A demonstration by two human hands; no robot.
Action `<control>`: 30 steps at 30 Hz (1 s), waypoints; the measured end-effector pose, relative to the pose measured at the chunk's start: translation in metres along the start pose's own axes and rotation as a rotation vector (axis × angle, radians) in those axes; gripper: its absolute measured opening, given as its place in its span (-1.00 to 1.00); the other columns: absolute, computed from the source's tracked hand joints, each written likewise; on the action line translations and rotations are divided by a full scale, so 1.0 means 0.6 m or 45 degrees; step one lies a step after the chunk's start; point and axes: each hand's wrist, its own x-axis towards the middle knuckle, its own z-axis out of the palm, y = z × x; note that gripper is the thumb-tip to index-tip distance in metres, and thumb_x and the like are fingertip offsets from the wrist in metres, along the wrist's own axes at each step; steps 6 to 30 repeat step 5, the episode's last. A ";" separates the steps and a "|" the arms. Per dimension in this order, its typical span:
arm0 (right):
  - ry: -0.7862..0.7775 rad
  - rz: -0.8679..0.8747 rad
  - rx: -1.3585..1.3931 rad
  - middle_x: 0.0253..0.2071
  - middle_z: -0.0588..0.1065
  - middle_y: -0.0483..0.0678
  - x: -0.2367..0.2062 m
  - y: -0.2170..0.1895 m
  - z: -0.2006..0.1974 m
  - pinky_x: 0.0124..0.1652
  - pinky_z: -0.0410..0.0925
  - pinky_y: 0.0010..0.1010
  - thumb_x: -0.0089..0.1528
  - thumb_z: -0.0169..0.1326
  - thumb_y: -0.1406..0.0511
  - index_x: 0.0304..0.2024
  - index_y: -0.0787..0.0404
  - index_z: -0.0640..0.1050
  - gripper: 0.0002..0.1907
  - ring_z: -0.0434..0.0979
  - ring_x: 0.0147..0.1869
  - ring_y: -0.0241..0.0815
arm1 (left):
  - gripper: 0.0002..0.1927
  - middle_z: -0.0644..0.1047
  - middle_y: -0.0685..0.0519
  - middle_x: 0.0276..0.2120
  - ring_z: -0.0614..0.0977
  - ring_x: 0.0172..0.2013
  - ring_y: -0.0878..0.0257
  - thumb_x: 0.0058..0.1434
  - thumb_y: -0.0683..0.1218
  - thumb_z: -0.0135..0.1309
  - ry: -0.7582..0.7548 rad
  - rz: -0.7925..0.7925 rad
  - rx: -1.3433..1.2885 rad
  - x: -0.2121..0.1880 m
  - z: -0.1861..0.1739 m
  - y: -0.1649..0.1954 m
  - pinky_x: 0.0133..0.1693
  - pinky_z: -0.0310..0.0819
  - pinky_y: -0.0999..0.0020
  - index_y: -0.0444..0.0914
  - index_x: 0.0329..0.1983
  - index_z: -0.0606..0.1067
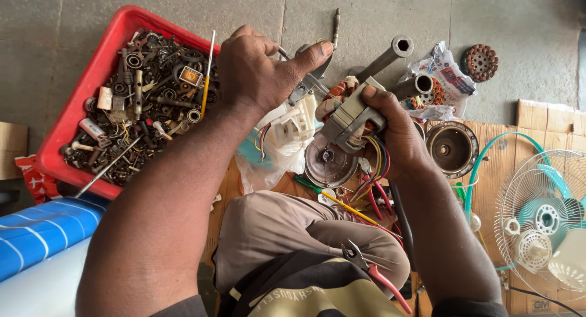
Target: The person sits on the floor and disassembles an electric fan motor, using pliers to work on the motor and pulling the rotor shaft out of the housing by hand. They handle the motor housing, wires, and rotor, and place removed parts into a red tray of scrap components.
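— What's furthest left?
— A blue striped cloth (36,231), then a red crate (91,79) heaped with small metal parts, standing on the concrete floor (61,18).
— And the left hand (256,69)?
— Raised beside the crate, its grip clamped on a grey metal tool (308,85), thumb pressed along the top.
— The right hand (397,140)?
— Its grip is closed around a small motor block (351,118) with coloured wires (375,170) hanging from it, held above the lap, just beside the tool's tip.
— Below that?
— A yellow-handled screwdriver (342,204) and red-handled pliers (375,274) rest on the person's lap.
— Further right?
— A round metal housing (452,149), then a teal fan (543,219) on cardboard.
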 end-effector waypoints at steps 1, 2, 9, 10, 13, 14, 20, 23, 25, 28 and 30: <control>0.008 -0.008 0.007 -0.01 0.59 0.16 0.001 0.003 -0.001 -0.03 0.54 -0.15 0.35 0.00 0.06 0.15 0.31 0.49 -0.49 0.66 -0.05 0.00 | -0.08 0.58 -0.21 -0.37 0.70 -0.33 0.00 -0.10 0.60 0.32 -0.003 0.010 -0.024 0.000 0.000 0.000 -0.29 0.61 0.15 -0.41 -0.46 0.60; 0.016 -0.016 0.014 -0.01 0.58 0.15 0.002 0.005 -0.003 -0.04 0.54 -0.14 0.35 0.01 0.06 0.16 0.31 0.49 -0.49 0.65 -0.05 0.00 | -0.08 0.58 -0.22 -0.37 0.70 -0.33 -0.01 -0.09 0.60 0.33 0.008 0.038 0.002 -0.001 0.000 -0.001 -0.29 0.61 0.13 -0.41 -0.47 0.61; 0.000 0.009 0.070 0.00 0.58 0.16 0.003 0.010 -0.007 0.06 0.53 -0.12 0.34 0.04 0.07 0.16 0.33 0.48 -0.49 0.65 0.00 0.00 | -0.07 0.59 -0.22 -0.35 0.69 -0.30 -0.03 -0.10 0.61 0.31 -0.032 0.005 0.054 -0.002 -0.001 -0.003 -0.24 0.60 0.10 -0.40 -0.47 0.61; 0.000 0.009 0.070 0.00 0.58 0.16 0.003 0.010 -0.007 0.06 0.53 -0.12 0.34 0.04 0.07 0.16 0.33 0.48 -0.49 0.65 0.00 0.00 | -0.07 0.59 -0.22 -0.35 0.69 -0.30 -0.03 -0.10 0.61 0.31 -0.032 0.005 0.054 -0.002 -0.001 -0.003 -0.24 0.60 0.10 -0.40 -0.47 0.61; 0.000 0.009 0.070 0.00 0.58 0.16 0.003 0.010 -0.007 0.06 0.53 -0.12 0.34 0.04 0.07 0.16 0.33 0.48 -0.49 0.65 0.00 0.00 | -0.07 0.59 -0.22 -0.35 0.69 -0.30 -0.03 -0.10 0.61 0.31 -0.032 0.005 0.054 -0.002 -0.001 -0.003 -0.24 0.60 0.10 -0.40 -0.47 0.61; 0.000 0.009 0.070 0.00 0.58 0.16 0.003 0.010 -0.007 0.06 0.53 -0.12 0.34 0.04 0.07 0.16 0.33 0.48 -0.49 0.65 0.00 0.00 | -0.07 0.59 -0.22 -0.35 0.69 -0.30 -0.03 -0.10 0.61 0.31 -0.032 0.005 0.054 -0.002 -0.001 -0.003 -0.24 0.60 0.10 -0.40 -0.47 0.61; 0.000 0.009 0.070 0.00 0.58 0.16 0.003 0.010 -0.007 0.06 0.53 -0.12 0.34 0.04 0.07 0.16 0.33 0.48 -0.49 0.65 0.00 0.00 | -0.07 0.59 -0.22 -0.35 0.69 -0.30 -0.03 -0.10 0.61 0.31 -0.032 0.005 0.054 -0.002 -0.001 -0.003 -0.24 0.60 0.10 -0.40 -0.47 0.61; 0.000 0.009 0.070 0.00 0.58 0.16 0.003 0.010 -0.007 0.06 0.53 -0.12 0.34 0.04 0.07 0.16 0.33 0.48 -0.49 0.65 0.00 0.00 | -0.07 0.59 -0.22 -0.35 0.69 -0.30 -0.03 -0.10 0.61 0.31 -0.032 0.005 0.054 -0.002 -0.001 -0.003 -0.24 0.60 0.10 -0.40 -0.47 0.61; 0.000 0.009 0.070 0.00 0.58 0.16 0.003 0.010 -0.007 0.06 0.53 -0.12 0.34 0.04 0.07 0.16 0.33 0.48 -0.49 0.65 0.00 0.00 | -0.07 0.59 -0.22 -0.35 0.69 -0.30 -0.03 -0.10 0.61 0.31 -0.032 0.005 0.054 -0.002 -0.001 -0.003 -0.24 0.60 0.10 -0.40 -0.47 0.61; 0.000 0.009 0.070 0.00 0.58 0.16 0.003 0.010 -0.007 0.06 0.53 -0.12 0.34 0.04 0.07 0.16 0.33 0.48 -0.49 0.65 0.00 0.00 | -0.07 0.59 -0.22 -0.35 0.69 -0.30 -0.03 -0.10 0.61 0.31 -0.032 0.005 0.054 -0.002 -0.001 -0.003 -0.24 0.60 0.10 -0.40 -0.47 0.61; 0.000 0.009 0.070 0.00 0.58 0.16 0.003 0.010 -0.007 0.06 0.53 -0.12 0.34 0.04 0.07 0.16 0.33 0.48 -0.49 0.65 0.00 0.00 | -0.07 0.59 -0.22 -0.35 0.69 -0.30 -0.03 -0.10 0.61 0.31 -0.032 0.005 0.054 -0.002 -0.001 -0.003 -0.24 0.60 0.10 -0.40 -0.47 0.61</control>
